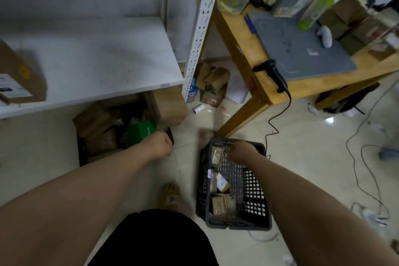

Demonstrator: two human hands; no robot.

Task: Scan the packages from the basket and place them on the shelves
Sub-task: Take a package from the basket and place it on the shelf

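Observation:
A dark grey mesh basket (252, 188) stands on the floor at lower centre with several small brown packages (218, 203) lying along its left side. My right hand (243, 151) reaches down into the basket's far end, beside a brown package (217, 155); its fingers are hidden behind the back of the hand. My left hand (159, 144) is curled into a fist at the near right corner of a black crate (82, 153) under the shelves. The white shelf (97, 60) at upper left holds a cardboard box (19, 75) at its left edge. A black barcode scanner (273, 73) lies on the wooden table's corner.
The black crate is full of brown parcels and a green box (141, 129). The wooden table (244, 49) at right carries a grey mat, bottles and boxes. More parcels (213, 84) lie between shelf post and table leg. Cables (356, 157) trail over the tiled floor at right.

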